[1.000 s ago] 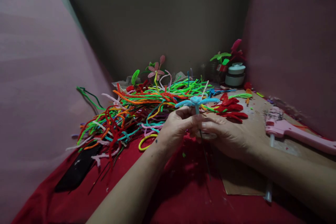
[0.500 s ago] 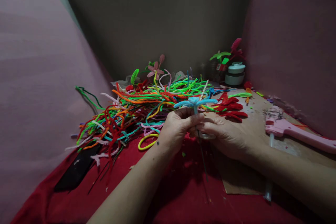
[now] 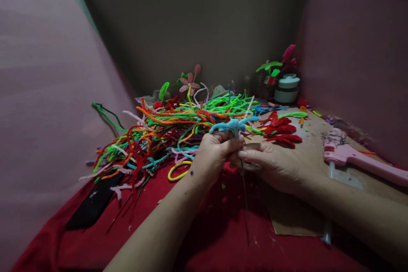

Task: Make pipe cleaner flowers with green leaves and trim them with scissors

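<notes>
My left hand (image 3: 213,153) pinches the top of a thin dark stem just under a light-blue fuzzy flower (image 3: 234,125). The flower's petals spread to the left and right above my fingers. The stem (image 3: 246,195) hangs down over the red cloth. My right hand (image 3: 264,157) is close beside the left, its fingers closed around a roll or ring that looks clear or brownish, partly hidden by the fingers. A thin strip seems to run from it toward the stem.
Colourful pipe cleaners (image 3: 172,123) are heaped behind and left. A black phone-like object (image 3: 92,206) lies at left. Red petals (image 3: 279,129) and a pink glue gun (image 3: 344,153) rest on brown board (image 3: 293,221). A lidded jar (image 3: 287,89) stands behind.
The blue flower has turned in my left hand, and its right petal now points slightly upward. The stem's lower end has shifted a little left. Both hands stay close together.
</notes>
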`<act>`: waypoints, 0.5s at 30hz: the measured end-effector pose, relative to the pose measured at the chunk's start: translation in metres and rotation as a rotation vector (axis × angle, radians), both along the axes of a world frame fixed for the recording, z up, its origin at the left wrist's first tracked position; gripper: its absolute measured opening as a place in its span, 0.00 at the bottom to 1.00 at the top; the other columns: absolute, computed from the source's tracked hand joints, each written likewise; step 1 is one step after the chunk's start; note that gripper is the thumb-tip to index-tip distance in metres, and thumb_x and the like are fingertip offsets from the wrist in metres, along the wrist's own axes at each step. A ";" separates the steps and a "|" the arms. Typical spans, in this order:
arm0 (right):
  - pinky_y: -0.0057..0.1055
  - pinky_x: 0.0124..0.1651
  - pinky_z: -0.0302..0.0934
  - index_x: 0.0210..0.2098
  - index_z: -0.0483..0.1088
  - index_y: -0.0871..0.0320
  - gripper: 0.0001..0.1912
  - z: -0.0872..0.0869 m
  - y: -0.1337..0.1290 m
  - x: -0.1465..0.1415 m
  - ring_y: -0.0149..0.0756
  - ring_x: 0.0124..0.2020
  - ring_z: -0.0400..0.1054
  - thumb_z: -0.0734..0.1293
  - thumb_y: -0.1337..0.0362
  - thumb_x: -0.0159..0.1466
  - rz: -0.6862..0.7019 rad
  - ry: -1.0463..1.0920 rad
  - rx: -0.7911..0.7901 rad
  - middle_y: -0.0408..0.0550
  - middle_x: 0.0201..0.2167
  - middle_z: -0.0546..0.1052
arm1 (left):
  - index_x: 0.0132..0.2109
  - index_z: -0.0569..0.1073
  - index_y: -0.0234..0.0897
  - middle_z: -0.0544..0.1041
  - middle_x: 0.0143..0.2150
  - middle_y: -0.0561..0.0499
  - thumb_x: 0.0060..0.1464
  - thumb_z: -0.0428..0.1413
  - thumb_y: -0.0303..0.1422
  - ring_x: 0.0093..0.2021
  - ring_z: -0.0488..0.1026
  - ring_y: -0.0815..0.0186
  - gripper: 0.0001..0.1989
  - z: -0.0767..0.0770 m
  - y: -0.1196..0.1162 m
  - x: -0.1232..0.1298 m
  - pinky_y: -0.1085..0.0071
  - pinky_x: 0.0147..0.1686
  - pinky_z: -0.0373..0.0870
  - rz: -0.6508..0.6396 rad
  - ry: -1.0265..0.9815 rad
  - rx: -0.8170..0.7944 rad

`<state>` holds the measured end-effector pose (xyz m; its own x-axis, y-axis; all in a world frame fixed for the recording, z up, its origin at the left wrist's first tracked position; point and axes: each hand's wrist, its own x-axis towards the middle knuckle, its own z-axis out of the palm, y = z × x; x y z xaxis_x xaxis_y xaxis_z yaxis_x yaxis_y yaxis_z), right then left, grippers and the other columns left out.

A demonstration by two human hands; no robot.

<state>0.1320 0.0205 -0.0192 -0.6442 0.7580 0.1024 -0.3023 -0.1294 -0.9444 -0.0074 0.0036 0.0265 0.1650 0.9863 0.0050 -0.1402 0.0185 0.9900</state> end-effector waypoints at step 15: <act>0.29 0.31 0.54 0.29 0.74 0.58 0.10 0.023 -0.013 0.002 0.30 0.26 0.60 0.65 0.58 0.56 0.097 0.014 0.015 0.44 0.26 0.71 | 0.26 0.69 0.33 0.59 0.11 0.58 0.50 0.54 0.41 0.11 0.57 0.75 0.15 -0.002 0.000 -0.011 0.78 0.14 0.56 -0.281 -0.058 -0.028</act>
